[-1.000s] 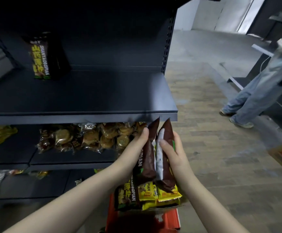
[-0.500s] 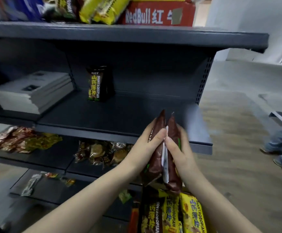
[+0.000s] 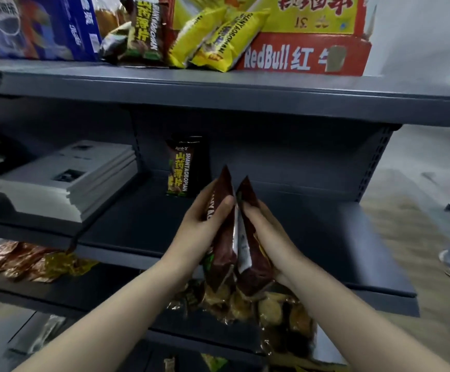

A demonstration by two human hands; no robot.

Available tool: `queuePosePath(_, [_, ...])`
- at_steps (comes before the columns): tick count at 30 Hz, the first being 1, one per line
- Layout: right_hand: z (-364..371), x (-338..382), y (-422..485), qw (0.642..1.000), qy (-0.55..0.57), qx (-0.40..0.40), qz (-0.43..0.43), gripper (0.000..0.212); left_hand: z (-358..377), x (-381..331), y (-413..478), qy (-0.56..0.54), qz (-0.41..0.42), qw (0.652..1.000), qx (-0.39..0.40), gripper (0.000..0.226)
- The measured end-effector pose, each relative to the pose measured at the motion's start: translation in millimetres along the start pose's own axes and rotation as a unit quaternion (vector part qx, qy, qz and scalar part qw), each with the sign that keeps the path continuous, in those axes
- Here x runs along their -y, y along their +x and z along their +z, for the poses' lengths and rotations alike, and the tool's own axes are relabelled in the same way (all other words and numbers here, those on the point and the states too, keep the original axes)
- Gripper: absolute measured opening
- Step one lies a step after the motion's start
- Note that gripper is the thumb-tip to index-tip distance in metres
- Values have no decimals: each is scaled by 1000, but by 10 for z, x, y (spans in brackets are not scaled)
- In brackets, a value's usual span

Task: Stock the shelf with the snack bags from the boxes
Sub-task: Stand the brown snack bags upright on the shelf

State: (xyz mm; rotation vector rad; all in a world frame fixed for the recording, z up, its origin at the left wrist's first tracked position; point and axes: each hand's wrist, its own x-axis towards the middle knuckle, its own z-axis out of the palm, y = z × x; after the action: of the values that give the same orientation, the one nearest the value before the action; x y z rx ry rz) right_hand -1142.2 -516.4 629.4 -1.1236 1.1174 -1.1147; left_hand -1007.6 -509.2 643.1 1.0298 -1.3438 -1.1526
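— What was nearest the camera?
— Both hands. The left hand [image 3: 201, 229] and right hand [image 3: 268, 237] pressed two brown snack bags [image 3: 232, 237] upright between them, fingers closed flat on the bags' sides, in front of the middle shelf [image 3: 143, 226].
— And under them?
— Clear packs of round biscuits [image 3: 248, 304] on a lower shelf.
— Farther in?
— One dark bag [image 3: 185, 166] stood upright at the back of the middle shelf, with a stack of grey booklets [image 3: 65, 178] to its left.
— On top?
— Yellow bags [image 3: 213, 38] leaned on a red box [image 3: 301, 56], beside a blue box [image 3: 38, 25].
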Motion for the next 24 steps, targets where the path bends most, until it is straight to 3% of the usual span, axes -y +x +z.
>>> queuePosePath(2, [128,30,243,999,36,13,38,40,-223,53,216,-32,-28,999,-8,40])
queuePosePath(5, [257,67,616,991,96,0,91,48,-565,175,625,-94,-79,991,-48,46])
queuePosePath(9, [342,107,1016,989,105,-22,99,51,-904,351,1089,-67,-32,992,-101,42])
queuePosePath(13, [425,-3,1339,993,77,-50,74,54,-1078,632,1506,55,45,991,-115,49])
queuePosePath(16, [505,-76,1510,995,53,-64,50,42,-1115,842,1779,142,72,974,-164,52])
queuePosePath(21, [614,-152,1708,992,81,-99,-6,32,-1146,1041,2004,317,132,918,-197,58])
queuePosePath(24, [595,-222,1760,987,99,-127,-19,14,-1154,1162,2140,431,162,868,-187,64])
